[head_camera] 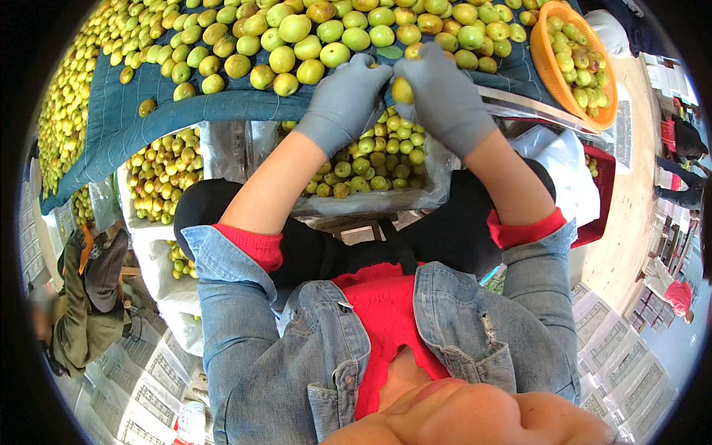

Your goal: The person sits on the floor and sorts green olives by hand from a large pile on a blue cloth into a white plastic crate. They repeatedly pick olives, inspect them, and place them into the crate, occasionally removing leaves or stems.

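Observation:
Both my hands wear grey gloves and meet close together at the near edge of a blue quilted cloth (222, 105), which is heaped with yellow-green, partly browned jujubes (295, 28). Tucked against the palm side of my right hand (445, 97) is a yellow-green jujube (402, 90). The fingers of my left hand (347, 100) are curled, and a sliver of brownish fruit shows at their tips. Its palm is hidden. Below the hands, between my knees, sits a plastic-lined box (367, 204) of green jujubes.
An orange plastic basket (537, 50) of jujubes stands at the right. Left of my knees is a white lined box (133, 217) of browner fruit. A red crate (603, 206) with white plastic lies right. Another person (83, 322) sits at the left; others are far right.

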### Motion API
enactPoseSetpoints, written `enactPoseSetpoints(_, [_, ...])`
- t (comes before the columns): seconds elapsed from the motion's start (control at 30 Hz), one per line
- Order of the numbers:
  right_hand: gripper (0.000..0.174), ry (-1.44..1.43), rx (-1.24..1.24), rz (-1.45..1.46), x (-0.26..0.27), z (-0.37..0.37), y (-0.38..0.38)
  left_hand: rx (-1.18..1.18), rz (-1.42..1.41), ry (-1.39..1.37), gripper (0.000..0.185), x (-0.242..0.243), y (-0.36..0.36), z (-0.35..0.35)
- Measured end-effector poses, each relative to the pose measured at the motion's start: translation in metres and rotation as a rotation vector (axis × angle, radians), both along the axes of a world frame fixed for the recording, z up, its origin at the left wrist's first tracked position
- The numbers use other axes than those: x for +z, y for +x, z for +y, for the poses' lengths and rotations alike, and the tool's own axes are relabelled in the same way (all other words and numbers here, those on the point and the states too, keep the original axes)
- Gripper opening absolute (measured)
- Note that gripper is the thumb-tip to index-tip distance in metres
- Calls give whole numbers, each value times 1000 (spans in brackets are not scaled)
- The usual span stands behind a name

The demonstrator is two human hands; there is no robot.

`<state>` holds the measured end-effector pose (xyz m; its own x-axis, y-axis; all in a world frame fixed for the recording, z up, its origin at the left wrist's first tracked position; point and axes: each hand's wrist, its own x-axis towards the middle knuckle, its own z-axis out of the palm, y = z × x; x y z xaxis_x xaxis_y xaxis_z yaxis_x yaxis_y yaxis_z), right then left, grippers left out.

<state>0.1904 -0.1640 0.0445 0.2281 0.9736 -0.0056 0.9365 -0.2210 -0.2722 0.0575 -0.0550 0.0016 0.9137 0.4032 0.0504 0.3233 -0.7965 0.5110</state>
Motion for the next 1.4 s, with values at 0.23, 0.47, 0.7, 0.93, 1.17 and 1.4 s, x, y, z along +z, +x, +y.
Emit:
enactPoseSetpoints(0.23, [38,-301,175,175,6,-32,-7,-102,-111,-268,39,9,-27,-18])
enactPoseSetpoints(0.47, [32,-6,131,234,16,-28,39,-113,-181,-308,27,15,-27,-15])
enactPoseSetpoints(0.7, [36,322,-119,-108,-21,-6,119,104,-256,-459,29,3,-23,-11])
enactPoseSetpoints(0.93, [40,491,21,-187,-50,31,156,177,-276,-522,32,-6,-15,-6])
enactPoseSetpoints(1.17, [48,264,7,43,-54,51,151,210,-271,-568,41,-13,-15,-3])
enactPoseSetpoints(1.4, [35,292,146,39,-44,50,129,217,-270,-554,43,-17,-15,-4])
